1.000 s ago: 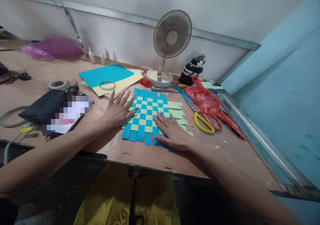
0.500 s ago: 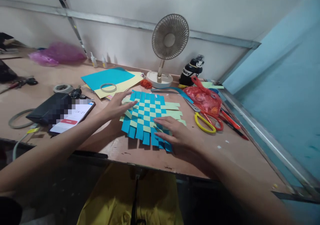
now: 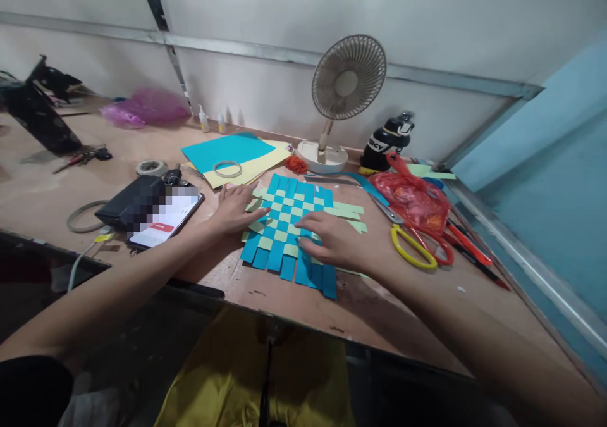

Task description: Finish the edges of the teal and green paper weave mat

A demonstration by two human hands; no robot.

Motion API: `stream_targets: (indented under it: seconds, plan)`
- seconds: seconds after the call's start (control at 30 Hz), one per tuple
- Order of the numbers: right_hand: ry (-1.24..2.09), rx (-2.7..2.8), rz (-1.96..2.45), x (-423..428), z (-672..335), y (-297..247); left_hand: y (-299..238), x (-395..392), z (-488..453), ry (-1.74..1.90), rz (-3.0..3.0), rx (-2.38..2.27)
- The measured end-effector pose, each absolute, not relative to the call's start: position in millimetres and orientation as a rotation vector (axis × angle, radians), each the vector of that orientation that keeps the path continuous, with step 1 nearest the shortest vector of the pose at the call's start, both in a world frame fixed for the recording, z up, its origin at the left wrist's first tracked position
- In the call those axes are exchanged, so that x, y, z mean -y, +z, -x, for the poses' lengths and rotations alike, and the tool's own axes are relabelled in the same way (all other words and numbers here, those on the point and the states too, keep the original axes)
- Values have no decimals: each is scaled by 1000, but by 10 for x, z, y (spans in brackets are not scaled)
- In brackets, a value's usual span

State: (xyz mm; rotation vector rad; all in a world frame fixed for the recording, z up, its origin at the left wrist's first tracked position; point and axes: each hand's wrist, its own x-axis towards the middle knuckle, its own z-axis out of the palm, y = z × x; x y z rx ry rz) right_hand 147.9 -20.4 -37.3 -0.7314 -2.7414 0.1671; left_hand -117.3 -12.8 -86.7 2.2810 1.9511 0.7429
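Woven mat of flat blue and pale green paper strips (image 3: pixel 281 209) lies in front of me, on the near middle of the pinkish-brown tabletop (image 3: pixel 284 297), checkerboard pattern. Blue ends stick out toward my near edge, pale green ends poke out left and right (uneven, some splayed).

My left hand (image 3: pixel 236 212) is at the mat's left edge, open, fingers stretched toward the far side, thumb pointing right over the weave. Nothing visibly gripped. My right hand (image 3: pixel 336 240) is over the right part of the mat, fingers bent, thumb beside them; cannot tell if it pinches a strip or just presses, fingertips partly hidden.

Right of the mat: metal scissors with one yellow and one red handle loop (image 3: pixel 392 216), then a crumpled red translucent plastic bag (image 3: pixel 412 199). A loose curved blue paper strip (image 3: pixel 374 190) runs along the far right. Far side: round whitish desk fan (image 3: pixel 346 84), with a black bottle with a white label band (image 3: pixel 386 142) to its right. Far left: blue and pale yellow paper sheets (image 3: pixel 208 152), thin grey ring on top (image 3: pixel 227 176). Left: black rectangular case (image 3: pixel 130 202) just beside a lit phone (image 3: pixel 156 232), screen partly pixelated.
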Motion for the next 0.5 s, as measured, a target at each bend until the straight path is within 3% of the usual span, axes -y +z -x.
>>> stream_targets:
  seconds: [0.13,0.27,0.5]
  plan:
    - [373,2626,608,214,-987,-574,-893,138,1187,733,-2279,-1969]
    - [297,2629,539,218,-799,-797,-881,106,1243,765,-2195,-1979]
    - [349,2662,585,127,-743,-732,-706,8,1355,1231,-1796,-1796]
